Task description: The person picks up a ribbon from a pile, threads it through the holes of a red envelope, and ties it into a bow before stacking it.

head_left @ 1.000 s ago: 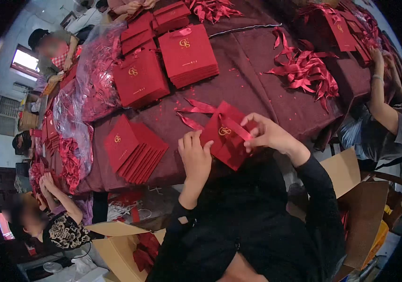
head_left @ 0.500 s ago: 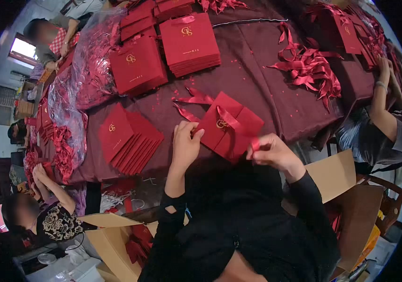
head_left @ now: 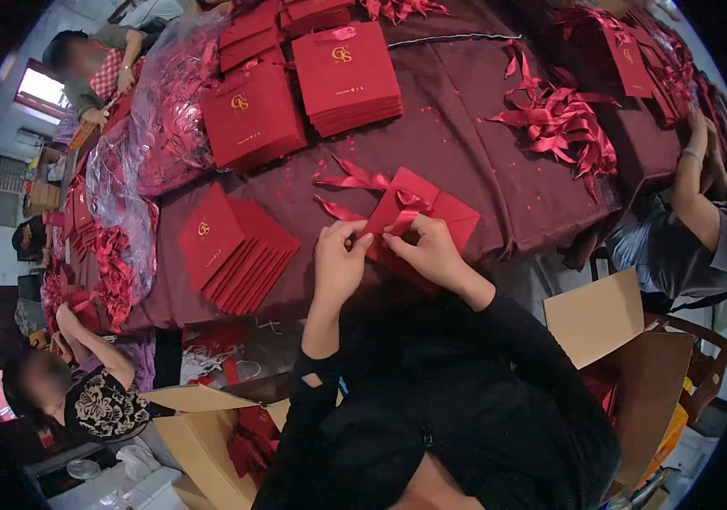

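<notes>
A red paper gift bag (head_left: 444,217) lies flat and tilted at the table's near edge, with glossy red ribbon (head_left: 412,201) across its front and loose ends trailing off its upper left side. My left hand (head_left: 340,259) pinches the bag's left edge between thumb and fingers. Over the bag's front, my right hand (head_left: 433,252) holds the ribbon in a pinch close to the left hand. Part of the ribbon and the bag's lower corner are hidden behind the right hand. Left of my hands rests a fanned stack of red bags (head_left: 232,251).
Upright stacks of red bags (head_left: 348,72) stand at the back beside a clear plastic sack (head_left: 172,110). A ribbon pile (head_left: 555,127) lies to the right. Open cardboard boxes (head_left: 198,442) flank me below the dark red tablecloth (head_left: 457,102). Other people work left and right.
My right hand has moved left and up across the bag, drawing the ribbon toward my left hand. The left hand has stayed nearly in place on the bag's edge.
</notes>
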